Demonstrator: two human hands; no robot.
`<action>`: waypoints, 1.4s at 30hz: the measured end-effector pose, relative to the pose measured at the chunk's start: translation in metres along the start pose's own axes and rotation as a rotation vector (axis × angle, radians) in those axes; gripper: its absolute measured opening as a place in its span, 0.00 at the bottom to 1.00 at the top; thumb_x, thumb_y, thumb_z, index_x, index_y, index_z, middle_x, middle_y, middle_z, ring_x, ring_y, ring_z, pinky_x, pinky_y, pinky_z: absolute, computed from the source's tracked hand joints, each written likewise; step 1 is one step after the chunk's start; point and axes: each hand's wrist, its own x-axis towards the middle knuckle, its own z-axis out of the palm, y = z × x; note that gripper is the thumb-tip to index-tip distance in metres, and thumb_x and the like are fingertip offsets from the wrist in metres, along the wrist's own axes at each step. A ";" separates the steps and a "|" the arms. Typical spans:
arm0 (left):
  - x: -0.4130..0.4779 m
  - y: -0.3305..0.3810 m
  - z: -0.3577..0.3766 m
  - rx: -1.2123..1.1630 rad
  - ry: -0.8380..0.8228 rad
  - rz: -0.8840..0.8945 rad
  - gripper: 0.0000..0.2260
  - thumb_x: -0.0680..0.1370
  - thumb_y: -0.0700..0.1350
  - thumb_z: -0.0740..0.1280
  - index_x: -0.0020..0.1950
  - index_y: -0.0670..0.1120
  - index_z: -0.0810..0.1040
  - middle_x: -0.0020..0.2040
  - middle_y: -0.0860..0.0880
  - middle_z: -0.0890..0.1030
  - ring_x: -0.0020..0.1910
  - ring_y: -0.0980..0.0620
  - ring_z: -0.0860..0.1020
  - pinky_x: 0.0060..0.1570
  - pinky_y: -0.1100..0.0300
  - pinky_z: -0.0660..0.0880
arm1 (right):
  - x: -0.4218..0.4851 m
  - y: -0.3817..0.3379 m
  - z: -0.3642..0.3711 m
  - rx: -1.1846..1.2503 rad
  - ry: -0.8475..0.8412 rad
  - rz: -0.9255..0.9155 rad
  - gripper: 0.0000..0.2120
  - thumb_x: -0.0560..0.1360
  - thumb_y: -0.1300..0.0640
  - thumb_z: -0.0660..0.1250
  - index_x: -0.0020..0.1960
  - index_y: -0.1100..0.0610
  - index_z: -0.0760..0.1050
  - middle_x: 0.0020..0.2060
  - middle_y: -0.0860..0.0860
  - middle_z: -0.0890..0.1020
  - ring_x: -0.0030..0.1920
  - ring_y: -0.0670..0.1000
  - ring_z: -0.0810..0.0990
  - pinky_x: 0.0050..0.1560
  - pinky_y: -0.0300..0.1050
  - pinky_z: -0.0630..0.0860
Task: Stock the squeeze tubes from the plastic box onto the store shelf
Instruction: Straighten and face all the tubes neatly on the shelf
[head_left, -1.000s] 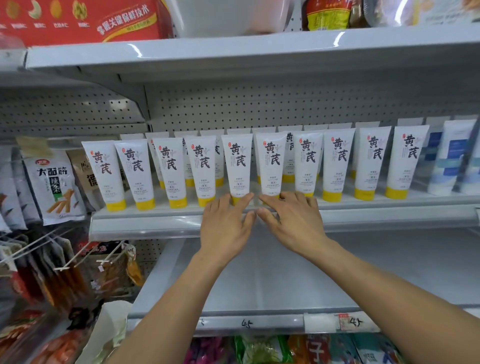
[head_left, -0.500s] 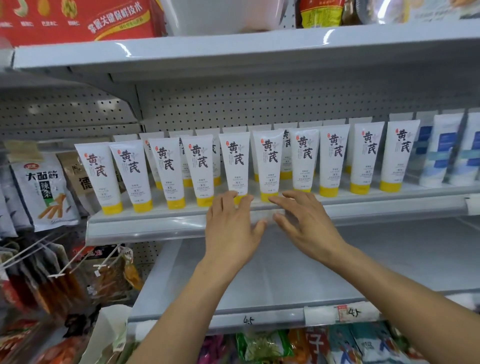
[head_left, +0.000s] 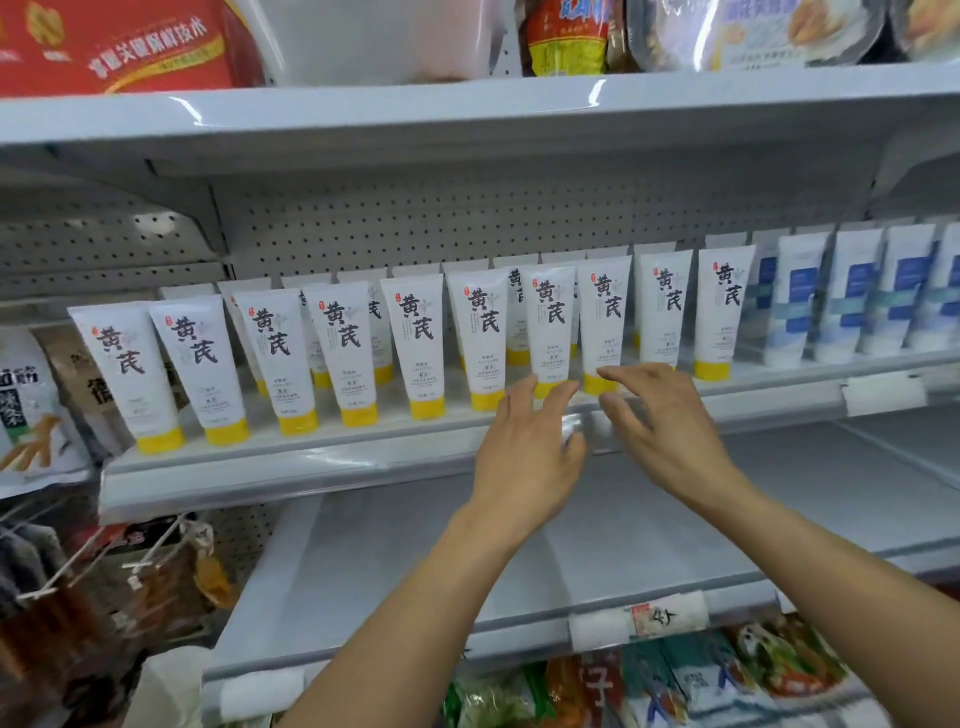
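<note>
White squeeze tubes with yellow caps stand cap-down in two rows along the grey store shelf. My left hand hovers in front of the shelf's front lip, fingers spread, its fingertips just below the caps of the middle tubes. My right hand is beside it to the right, fingers apart and curled, near a front tube's cap. Neither hand holds anything. The plastic box is not in view.
Blue-and-white tubes fill the shelf's right end. A bare lower shelf with a price tag lies under my arms. Snack bags hang at the left. A red carton and packets sit on the top shelf.
Both hands have drawn back a little from the tube caps and their fingers have spread. The view has shifted, so the shelf and tubes appear further left and tilted.
</note>
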 end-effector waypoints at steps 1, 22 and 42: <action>0.005 0.002 0.003 0.030 -0.009 -0.025 0.23 0.79 0.47 0.61 0.74 0.54 0.62 0.74 0.46 0.61 0.71 0.46 0.61 0.66 0.54 0.65 | 0.004 0.002 -0.001 -0.031 -0.049 0.012 0.16 0.79 0.49 0.60 0.66 0.49 0.74 0.58 0.54 0.76 0.60 0.56 0.70 0.60 0.44 0.64; 0.041 0.017 0.039 0.498 0.014 -0.292 0.35 0.69 0.60 0.36 0.74 0.61 0.63 0.66 0.47 0.73 0.63 0.44 0.71 0.59 0.54 0.64 | 0.037 0.027 -0.014 -0.349 -0.372 -0.153 0.24 0.77 0.33 0.46 0.70 0.37 0.65 0.63 0.50 0.76 0.65 0.56 0.68 0.59 0.54 0.64; 0.038 0.081 0.052 0.216 0.140 -0.132 0.19 0.78 0.51 0.60 0.68 0.50 0.72 0.63 0.47 0.72 0.62 0.47 0.70 0.60 0.54 0.70 | 0.026 0.092 -0.051 -0.059 -0.042 -0.150 0.13 0.78 0.47 0.61 0.56 0.49 0.81 0.48 0.50 0.78 0.53 0.54 0.74 0.49 0.48 0.68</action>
